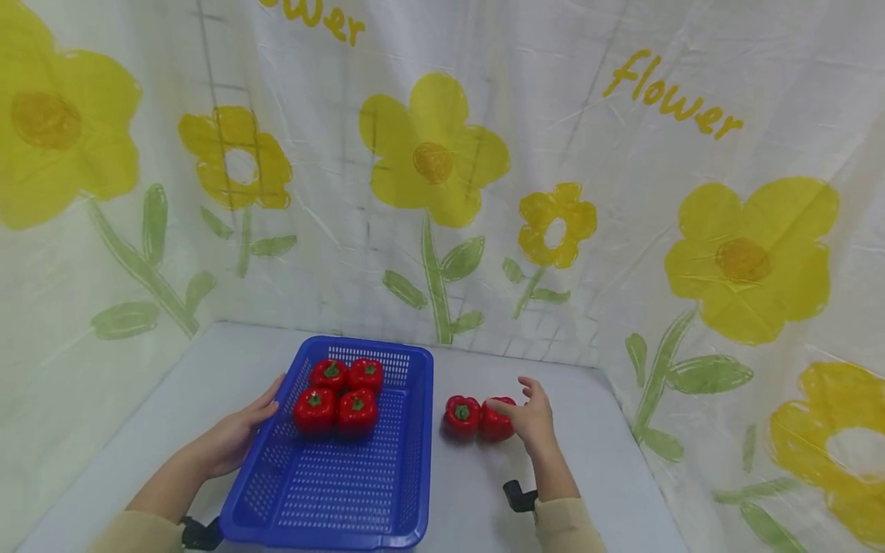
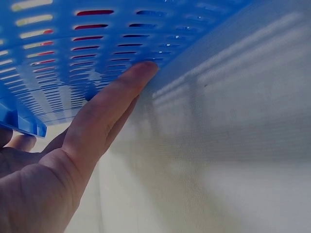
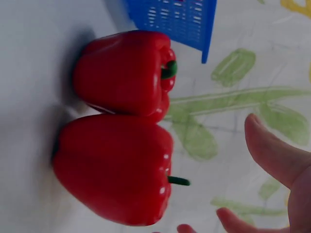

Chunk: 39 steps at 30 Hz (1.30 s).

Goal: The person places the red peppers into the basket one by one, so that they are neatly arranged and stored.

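Observation:
A blue perforated basket (image 1: 339,491) stands on the table, with several red bell peppers (image 1: 316,413) grouped in its far left part. My left hand (image 1: 231,439) lies along the basket's outer left side. In the left wrist view its straight fingers (image 2: 104,109) touch the slotted wall. Right of the basket, two more red bell peppers sit side by side, touching: the left pepper (image 1: 459,426) and the right pepper (image 1: 496,428). Over the right pepper hovers my right hand (image 1: 534,418), thumb and fingers spread. The right wrist view shows a gap between that hand and both peppers.
The pale table (image 1: 608,491) meets a white curtain (image 1: 332,253) with printed yellow flowers at its back and sides. A black wrist mount (image 1: 518,496) sits at the right wrist, and another black mount (image 1: 202,533) at the left wrist, close to the basket's near left corner.

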Each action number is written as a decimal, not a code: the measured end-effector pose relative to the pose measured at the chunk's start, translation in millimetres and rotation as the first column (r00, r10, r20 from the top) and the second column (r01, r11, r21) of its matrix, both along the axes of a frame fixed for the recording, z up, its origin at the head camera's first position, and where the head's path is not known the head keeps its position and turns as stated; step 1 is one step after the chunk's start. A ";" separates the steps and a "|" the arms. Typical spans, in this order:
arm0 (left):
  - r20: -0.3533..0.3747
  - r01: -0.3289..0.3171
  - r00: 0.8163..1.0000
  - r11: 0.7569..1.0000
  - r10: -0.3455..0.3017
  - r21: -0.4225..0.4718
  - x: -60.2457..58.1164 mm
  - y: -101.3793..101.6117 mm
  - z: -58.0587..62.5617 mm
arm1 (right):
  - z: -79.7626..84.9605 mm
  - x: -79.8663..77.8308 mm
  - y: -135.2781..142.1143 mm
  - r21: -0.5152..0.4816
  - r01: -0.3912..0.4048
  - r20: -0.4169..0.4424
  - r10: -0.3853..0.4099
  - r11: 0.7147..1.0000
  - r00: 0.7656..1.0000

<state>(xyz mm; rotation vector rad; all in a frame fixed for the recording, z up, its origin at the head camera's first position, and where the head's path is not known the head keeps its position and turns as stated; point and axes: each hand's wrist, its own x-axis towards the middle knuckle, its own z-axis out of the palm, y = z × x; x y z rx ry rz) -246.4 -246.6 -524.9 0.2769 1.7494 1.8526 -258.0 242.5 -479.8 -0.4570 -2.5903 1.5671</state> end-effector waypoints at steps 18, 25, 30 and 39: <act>0.000 0.017 1.000 1.000 -0.018 0.016 -3.0 -2.7 -1.9 | -32.2 -8.9 13.4 -0.026 -0.039 0.109 0.042 0.999 0.993; 0.003 0.026 1.000 0.999 -0.026 0.026 -2.8 -2.5 0.0 | -37.7 -8.8 15.9 -0.053 -0.058 0.112 0.063 0.997 0.992; -0.001 0.024 1.000 0.999 -0.024 0.021 -3.7 -2.7 1.0 | -36.0 -9.2 15.5 -0.047 -0.051 0.106 0.056 0.998 0.993; 0.014 0.030 0.999 0.999 -0.031 0.031 -4.3 -3.0 -1.5 | -26.9 -3.1 16.7 0.014 -0.035 0.086 0.033 0.999 0.996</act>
